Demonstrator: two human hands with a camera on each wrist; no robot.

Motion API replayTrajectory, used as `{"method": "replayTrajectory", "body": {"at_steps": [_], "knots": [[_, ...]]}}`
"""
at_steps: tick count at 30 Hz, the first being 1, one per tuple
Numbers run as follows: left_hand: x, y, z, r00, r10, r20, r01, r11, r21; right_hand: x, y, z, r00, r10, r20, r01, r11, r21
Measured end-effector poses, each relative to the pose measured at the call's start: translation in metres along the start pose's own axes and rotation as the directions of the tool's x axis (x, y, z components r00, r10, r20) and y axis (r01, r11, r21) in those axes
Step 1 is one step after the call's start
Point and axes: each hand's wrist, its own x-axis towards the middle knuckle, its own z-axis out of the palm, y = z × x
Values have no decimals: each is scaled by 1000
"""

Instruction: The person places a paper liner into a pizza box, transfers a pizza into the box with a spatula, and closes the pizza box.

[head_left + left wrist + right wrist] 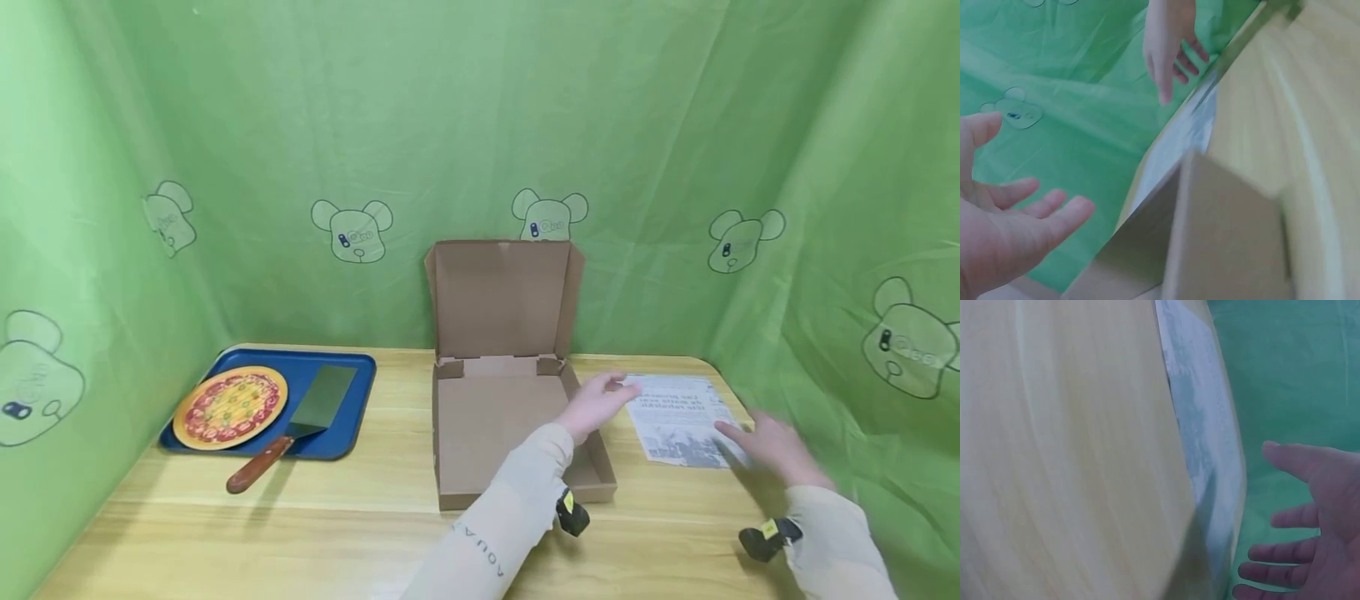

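Observation:
A printed sheet of paper (678, 417), like a newspaper page, lies flat on the table at the right. My left hand (600, 402) reaches over the right wall of an opened cardboard pizza box (495, 425), its fingers at the sheet's upper left corner. In the left wrist view its fingers (1054, 212) are spread and loosely bent, holding nothing. My right hand (776, 446) hovers by the sheet's right edge. The right wrist view shows its fingers (1285, 550) apart and the thumb extended, with nothing in the palm.
At the left a blue tray (352, 417) carries a pizza (232, 408) and a spatula (322, 404), whose wooden handle sticks out over the tray's front edge. The box's lid (502, 300) stands upright at the back. Green curtain (450, 125) surrounds the wooden table (300, 542).

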Motion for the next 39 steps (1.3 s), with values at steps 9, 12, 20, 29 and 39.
{"method": "replayTrajectory", "body": {"at_steps": [9,12,20,29,39], "knots": [[8,-2,25,972,-160,171,199,948,-249,8,7,1,991,94,91,-97,995,29],[14,-3,32,956,-182,229,250,914,-318,12,5,0,989,111,95,-114,993,27],[24,-8,46,926,-335,175,377,857,-353,20,-1,-1,973,216,78,-223,971,84],[24,-11,50,910,-389,140,413,833,-369,21,-7,-2,956,276,96,-287,950,127],[25,-10,49,891,-436,124,445,792,-418,23,-11,-3,956,285,76,-295,934,203]]}}
